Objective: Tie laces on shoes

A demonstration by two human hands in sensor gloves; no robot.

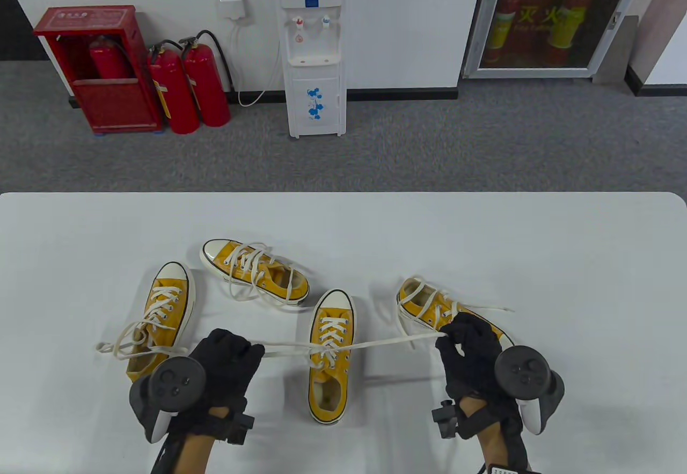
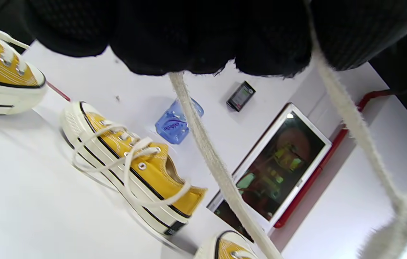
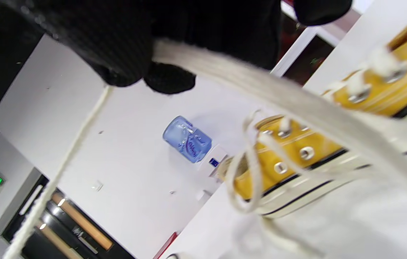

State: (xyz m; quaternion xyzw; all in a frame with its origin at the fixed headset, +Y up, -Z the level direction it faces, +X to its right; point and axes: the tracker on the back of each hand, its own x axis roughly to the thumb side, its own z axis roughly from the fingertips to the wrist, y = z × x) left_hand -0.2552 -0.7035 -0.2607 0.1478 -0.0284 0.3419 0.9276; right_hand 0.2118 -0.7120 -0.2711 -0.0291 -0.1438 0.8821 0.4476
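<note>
The middle yellow shoe (image 1: 329, 356) is stood on the table (image 1: 563, 259), its laces (image 1: 386, 341) pulled taut sideways. One end is pinched in the left grip (image 1: 231, 358), the other in the right grip (image 1: 466, 348). No shoe branding can be read; the fire cabinet (image 1: 545, 15) lettering is blurred.

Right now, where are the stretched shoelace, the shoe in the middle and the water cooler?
stretched shoelace (image 1: 386, 342), table view, taut span between the hands
middle shoe (image 1: 334, 303), table view, white toe cap
water cooler (image 1: 314, 74), table view, white front panel
</note>
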